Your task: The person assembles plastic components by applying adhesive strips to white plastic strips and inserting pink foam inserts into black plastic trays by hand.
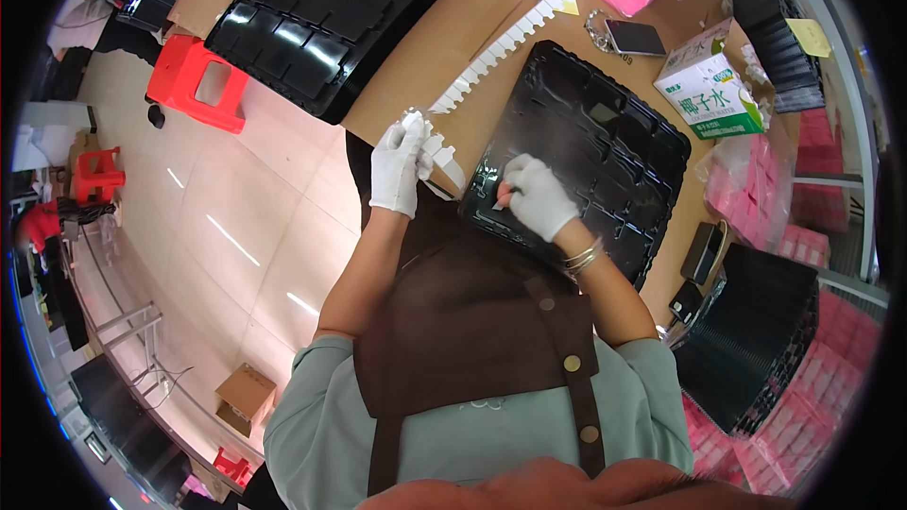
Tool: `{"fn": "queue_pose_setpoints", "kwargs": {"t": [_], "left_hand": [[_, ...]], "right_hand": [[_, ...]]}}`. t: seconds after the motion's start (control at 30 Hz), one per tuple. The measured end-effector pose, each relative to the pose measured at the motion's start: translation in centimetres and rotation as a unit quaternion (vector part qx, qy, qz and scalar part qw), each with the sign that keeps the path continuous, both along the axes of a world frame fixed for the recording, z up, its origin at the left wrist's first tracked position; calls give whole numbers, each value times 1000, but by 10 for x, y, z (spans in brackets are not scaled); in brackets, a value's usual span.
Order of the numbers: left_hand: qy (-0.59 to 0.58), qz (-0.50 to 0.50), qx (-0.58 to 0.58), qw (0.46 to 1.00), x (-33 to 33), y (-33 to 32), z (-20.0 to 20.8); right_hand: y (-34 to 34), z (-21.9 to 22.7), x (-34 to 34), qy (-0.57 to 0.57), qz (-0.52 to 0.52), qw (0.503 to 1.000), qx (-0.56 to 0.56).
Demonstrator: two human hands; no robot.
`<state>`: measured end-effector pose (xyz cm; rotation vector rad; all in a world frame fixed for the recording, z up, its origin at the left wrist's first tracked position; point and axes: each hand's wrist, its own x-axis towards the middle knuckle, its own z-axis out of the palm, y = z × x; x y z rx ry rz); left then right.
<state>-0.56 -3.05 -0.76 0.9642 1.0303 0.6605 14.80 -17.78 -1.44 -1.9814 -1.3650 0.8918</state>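
My left hand [395, 170], in a white glove, is closed in a pinch on a long white toothed strip [543, 11]. The strip runs up and away to the far right, and its short end hangs beside my fingers. My right hand [541, 198], gloved too with a bare fingertip showing, is over the near left part of a black molded plastic tray [605, 118]. Its fingers are curled together, and a small pale piece seems to show at their tips. What exactly they hold is too small to make out.
Another black tray stack [331, 19] lies at the table's far left. A phone [635, 38], a white-green carton [713, 85] and pink packs [751, 179] stand right of my tray. Stacked black trays [751, 331] rise near right. A red stool [194, 85] stands left.
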Motion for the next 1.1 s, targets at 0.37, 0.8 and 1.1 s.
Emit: {"fn": "queue_pose_setpoints", "kwargs": {"t": [0.37, 0.8, 1.1], "left_hand": [[24, -7, 25, 999, -4, -4, -14], [18, -91, 117, 989, -15, -1, -23], [-4, -86, 98, 991, -16, -9, -24]], "right_hand": [[14, 1, -31, -78, -155, 975, -139], [-6, -12, -27, 89, -172, 981, 9], [-1, -14, -25, 5, -113, 993, -42]]}}
